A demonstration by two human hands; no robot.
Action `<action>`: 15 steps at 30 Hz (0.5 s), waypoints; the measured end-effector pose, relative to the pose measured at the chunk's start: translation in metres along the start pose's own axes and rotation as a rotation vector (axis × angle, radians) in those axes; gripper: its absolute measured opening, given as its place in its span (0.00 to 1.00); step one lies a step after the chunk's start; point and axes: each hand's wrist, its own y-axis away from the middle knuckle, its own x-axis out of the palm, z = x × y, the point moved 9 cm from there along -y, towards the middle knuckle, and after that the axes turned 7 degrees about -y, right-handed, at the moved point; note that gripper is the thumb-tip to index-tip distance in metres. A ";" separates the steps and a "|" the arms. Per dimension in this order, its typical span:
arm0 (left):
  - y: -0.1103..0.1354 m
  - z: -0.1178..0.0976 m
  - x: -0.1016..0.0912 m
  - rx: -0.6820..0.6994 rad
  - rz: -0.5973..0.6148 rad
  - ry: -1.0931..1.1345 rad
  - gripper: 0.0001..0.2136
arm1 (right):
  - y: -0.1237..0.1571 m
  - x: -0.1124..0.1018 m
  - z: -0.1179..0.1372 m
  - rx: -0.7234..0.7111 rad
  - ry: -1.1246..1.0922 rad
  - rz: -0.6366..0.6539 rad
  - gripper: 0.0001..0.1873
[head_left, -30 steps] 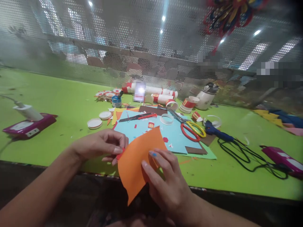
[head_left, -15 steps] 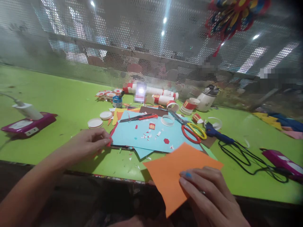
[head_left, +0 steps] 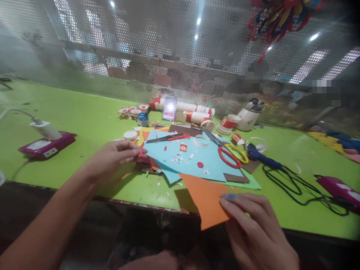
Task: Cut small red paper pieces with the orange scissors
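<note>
My right hand [head_left: 253,221] pinches an orange sheet of paper [head_left: 206,198] between thumb and fingers at the table's front edge. The sheet's far part is hidden beneath a light blue sheet [head_left: 180,165]. My left hand [head_left: 122,152] is closed at the blue sheet's left corner, with a small red piece of paper [head_left: 141,152] at its fingertips. That corner looks lifted from the papers below. On the blue sheet lie paper scraps [head_left: 178,159], a red hexagon [head_left: 200,165], a white paper ring [head_left: 201,141] and red-handled tool [head_left: 168,138], perhaps scissors or tweezers.
Scissors with red and yellow handles [head_left: 233,155] lie at the pile's right, beside a blue glue gun [head_left: 264,157] with a looping black cable. A blue jar [head_left: 143,119], paper rolls [head_left: 197,116] and a white bottle [head_left: 250,114] stand behind. Purple power strips [head_left: 47,144] flank the work.
The orange sheet has gone forward and its far part is now under the blue sheet. My left hand has moved right, and the blue sheet's left side has risen and shifted.
</note>
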 end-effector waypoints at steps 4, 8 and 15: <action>-0.011 -0.008 0.004 0.023 -0.011 0.171 0.06 | -0.006 0.024 0.009 0.019 -0.077 -0.021 0.19; -0.011 -0.011 0.005 0.027 -0.016 0.213 0.06 | -0.010 0.051 0.021 -0.005 -0.095 -0.107 0.15; -0.009 -0.009 0.002 0.013 -0.005 0.228 0.07 | -0.038 0.050 0.041 -0.113 0.013 -0.041 0.09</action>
